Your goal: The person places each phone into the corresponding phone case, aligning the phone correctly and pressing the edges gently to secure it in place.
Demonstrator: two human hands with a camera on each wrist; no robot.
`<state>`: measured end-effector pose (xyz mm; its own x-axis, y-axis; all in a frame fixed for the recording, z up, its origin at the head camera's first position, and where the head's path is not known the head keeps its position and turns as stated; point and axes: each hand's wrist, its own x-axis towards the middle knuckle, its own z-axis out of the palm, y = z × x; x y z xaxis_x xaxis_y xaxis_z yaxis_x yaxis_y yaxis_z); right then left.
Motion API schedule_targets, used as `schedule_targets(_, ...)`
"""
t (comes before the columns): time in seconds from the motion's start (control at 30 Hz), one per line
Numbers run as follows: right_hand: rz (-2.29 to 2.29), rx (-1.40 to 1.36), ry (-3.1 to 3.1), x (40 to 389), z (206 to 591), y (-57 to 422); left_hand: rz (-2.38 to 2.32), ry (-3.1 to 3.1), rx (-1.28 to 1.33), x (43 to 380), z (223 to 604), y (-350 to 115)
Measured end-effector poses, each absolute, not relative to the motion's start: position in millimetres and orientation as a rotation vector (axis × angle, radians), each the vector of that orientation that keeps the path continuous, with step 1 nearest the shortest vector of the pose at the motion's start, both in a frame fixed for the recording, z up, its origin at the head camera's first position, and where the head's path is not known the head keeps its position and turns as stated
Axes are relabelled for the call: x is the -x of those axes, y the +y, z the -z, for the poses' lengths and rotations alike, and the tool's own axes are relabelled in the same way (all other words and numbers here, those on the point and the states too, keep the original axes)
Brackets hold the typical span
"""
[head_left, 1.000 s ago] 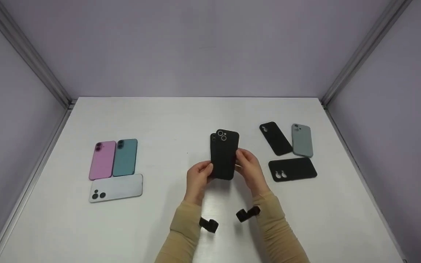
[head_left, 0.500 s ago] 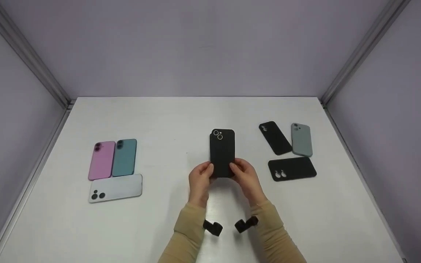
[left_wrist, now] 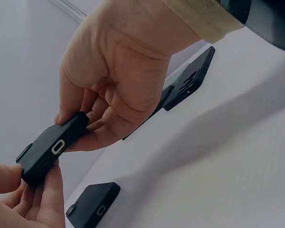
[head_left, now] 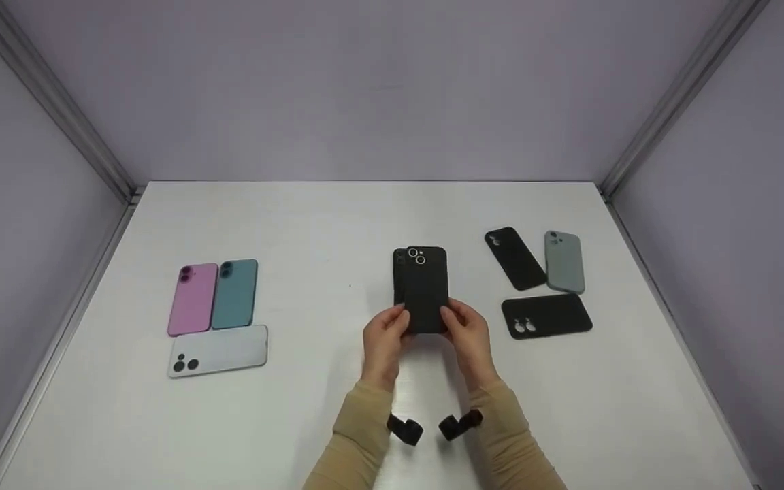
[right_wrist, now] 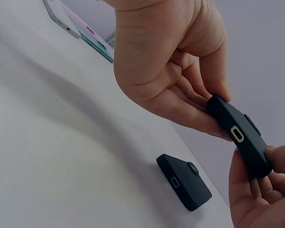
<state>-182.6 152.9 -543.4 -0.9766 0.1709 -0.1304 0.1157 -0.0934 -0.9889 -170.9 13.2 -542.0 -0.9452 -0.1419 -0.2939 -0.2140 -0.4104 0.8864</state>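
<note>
A black phone case (head_left: 427, 289) with two pale-ringed camera openings is held above the table; whether a phone is inside, I cannot tell. My left hand (head_left: 386, 344) pinches its lower left edge and my right hand (head_left: 470, 344) its lower right edge, thumbs on the back. Its port end shows a pale oval opening in both wrist views. Lower down, partly covered by it in the head view, a second black phone-shaped piece (head_left: 399, 272) lies on the table. Its camera bump and port show in the right wrist view, apart from the held case.
At left on the white table (head_left: 310, 224) lie a pink phone (head_left: 192, 299), a teal phone (head_left: 234, 296) and a white phone (head_left: 229, 350). At right lie a slanted black case (head_left: 518, 262), a grey-green case (head_left: 564, 262) and a sideways black case (head_left: 555, 315). Walls enclose three sides.
The held case shifted left over the lower black piece, then back right, uncovering that piece's left side. My right hand slid down to the case's lower edge; both hands still hold it.
</note>
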Motion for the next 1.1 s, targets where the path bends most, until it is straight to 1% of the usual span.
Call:
schedule_targets(0.3, -2.239, 0.389, -2.053, 187.4, 542.7, 164.8, -2.521, 1.731, 0.432, 176.1, 539.2, 25.6)
schedule_targets(0.73, -2.242, 0.431, -2.051, 202.0, 535.4, 181.7, -2.484, 1.752, 0.525, 195.5, 530.7, 44.2)
schedule_targets(1.1, -2.286, 0.506, -2.04, 220.8, 539.8, 195.9, -2.398, 1.804, 0.472, 212.0, 532.7, 52.9)
